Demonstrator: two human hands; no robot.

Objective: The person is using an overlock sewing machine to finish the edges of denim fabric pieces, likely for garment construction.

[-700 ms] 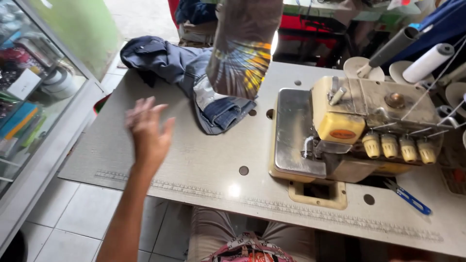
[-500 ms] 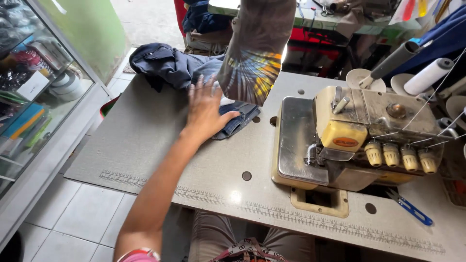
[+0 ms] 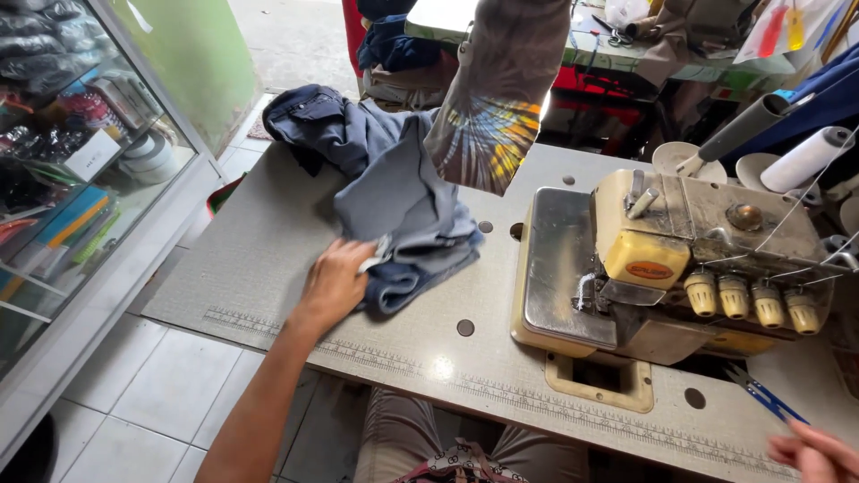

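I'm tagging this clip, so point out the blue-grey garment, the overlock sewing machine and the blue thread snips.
blue-grey garment [image 3: 398, 201], head view, on its flat middle panel.
overlock sewing machine [image 3: 644, 255], head view, on its cream front cover.
blue thread snips [image 3: 765, 398], head view, on the blue handle.

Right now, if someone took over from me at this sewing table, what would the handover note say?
Left hand: grips the near edge of the grey-blue garment, bunched on the table left of the overlock machine.
Right hand: at the table's near right corner, holding nothing I can see, next to blue thread snips.
Done: garment is on the table and in hand.
Left: it is not under the machine's presser foot; nothing being sewn.
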